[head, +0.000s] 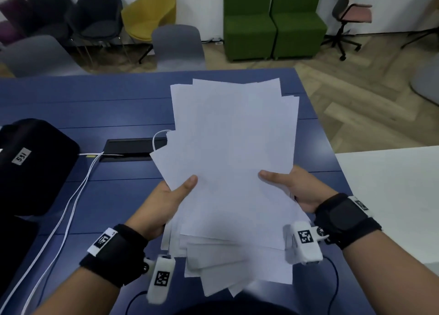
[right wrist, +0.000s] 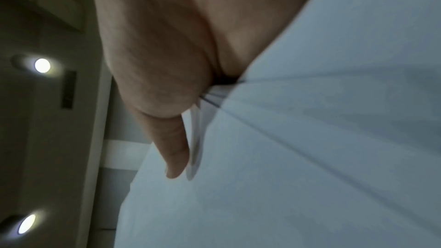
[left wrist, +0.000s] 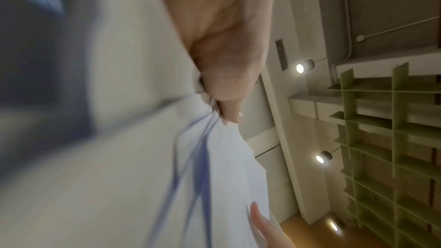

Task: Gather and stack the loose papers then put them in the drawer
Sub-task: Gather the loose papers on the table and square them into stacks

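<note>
White papers (head: 234, 153) gripped by left hand (head: 164, 204) & right hand (head: 300, 188), uneven.

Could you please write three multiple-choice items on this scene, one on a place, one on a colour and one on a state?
1. Where is the black case?
A. on the table's left side
B. on a green seat
C. on the floor

2. What colour is the table?
A. white
B. blue
C. red

3. How do the papers lie?
A. squared into a neat stack
B. fanned unevenly, gripped by both hands
C. flat in a drawer

Answers:
1 A, it sits by the white cables.
2 B, its bare top is blue.
3 B, the left hand and right hand each hold a side, with edges misaligned.
</note>
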`<state>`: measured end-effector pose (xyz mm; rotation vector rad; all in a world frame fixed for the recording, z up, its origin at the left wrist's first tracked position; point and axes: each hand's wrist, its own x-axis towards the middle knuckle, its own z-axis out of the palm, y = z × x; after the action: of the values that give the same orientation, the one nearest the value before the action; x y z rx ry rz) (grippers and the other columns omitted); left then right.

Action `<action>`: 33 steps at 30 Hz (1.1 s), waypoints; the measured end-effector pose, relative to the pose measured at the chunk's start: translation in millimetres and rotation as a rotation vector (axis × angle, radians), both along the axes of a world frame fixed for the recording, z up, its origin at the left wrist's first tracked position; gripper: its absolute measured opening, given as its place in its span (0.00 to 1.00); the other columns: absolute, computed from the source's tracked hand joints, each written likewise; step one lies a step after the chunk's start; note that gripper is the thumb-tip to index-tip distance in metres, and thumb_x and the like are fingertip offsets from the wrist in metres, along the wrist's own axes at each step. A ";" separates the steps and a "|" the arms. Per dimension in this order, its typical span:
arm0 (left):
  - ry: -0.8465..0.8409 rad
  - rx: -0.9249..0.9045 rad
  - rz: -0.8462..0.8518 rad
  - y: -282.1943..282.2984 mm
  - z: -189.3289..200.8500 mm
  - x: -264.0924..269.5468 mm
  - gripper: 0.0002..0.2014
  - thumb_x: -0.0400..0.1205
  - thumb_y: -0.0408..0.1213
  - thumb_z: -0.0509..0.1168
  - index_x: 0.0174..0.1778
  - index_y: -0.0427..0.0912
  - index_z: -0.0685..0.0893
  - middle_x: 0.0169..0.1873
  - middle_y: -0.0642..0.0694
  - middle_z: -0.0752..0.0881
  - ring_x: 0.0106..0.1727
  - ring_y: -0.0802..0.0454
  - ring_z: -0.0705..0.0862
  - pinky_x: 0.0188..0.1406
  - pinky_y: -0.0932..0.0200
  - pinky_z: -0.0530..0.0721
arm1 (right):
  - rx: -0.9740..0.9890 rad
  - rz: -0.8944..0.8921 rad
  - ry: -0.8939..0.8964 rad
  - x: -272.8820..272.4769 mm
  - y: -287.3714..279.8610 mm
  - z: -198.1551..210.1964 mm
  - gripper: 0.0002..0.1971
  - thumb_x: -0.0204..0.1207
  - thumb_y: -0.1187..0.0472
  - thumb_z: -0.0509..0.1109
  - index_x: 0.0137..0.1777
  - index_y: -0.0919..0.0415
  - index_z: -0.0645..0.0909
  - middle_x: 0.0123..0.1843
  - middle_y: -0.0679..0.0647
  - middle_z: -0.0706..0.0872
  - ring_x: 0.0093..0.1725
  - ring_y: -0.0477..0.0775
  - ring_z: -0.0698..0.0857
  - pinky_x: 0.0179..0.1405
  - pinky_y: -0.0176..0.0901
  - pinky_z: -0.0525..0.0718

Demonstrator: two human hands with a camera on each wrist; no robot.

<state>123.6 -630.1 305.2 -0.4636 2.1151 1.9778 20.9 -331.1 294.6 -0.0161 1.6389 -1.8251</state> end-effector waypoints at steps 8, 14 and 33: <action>0.110 0.016 -0.025 -4.2 2.4 -4.3 0.25 0.81 0.34 0.79 0.74 0.46 0.86 0.66 0.52 0.94 0.68 0.54 0.92 0.72 0.47 0.87 | 0.115 0.065 0.283 9.2 -1.3 21.7 0.23 0.80 0.66 0.79 0.74 0.51 0.84 0.69 0.46 0.93 0.71 0.47 0.90 0.71 0.42 0.85; 0.284 -0.011 0.220 1.9 4.2 -14.5 0.25 0.76 0.32 0.83 0.70 0.43 0.88 0.62 0.50 0.95 0.64 0.53 0.94 0.60 0.60 0.92 | 0.139 0.015 0.377 18.4 -17.0 26.0 0.19 0.81 0.60 0.81 0.70 0.47 0.87 0.67 0.44 0.93 0.69 0.46 0.91 0.77 0.54 0.83; 0.375 0.031 0.279 21.9 1.8 -27.5 0.31 0.68 0.34 0.89 0.68 0.35 0.90 0.60 0.46 0.96 0.64 0.49 0.94 0.64 0.54 0.92 | 0.114 -0.272 0.597 28.5 -29.6 -4.8 0.15 0.78 0.70 0.83 0.63 0.64 0.89 0.58 0.53 0.96 0.61 0.45 0.92 0.63 0.34 0.86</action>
<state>96.1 -608.2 307.0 -0.4291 2.3369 2.4131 49.4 -360.7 289.8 -0.3306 2.2448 -2.0506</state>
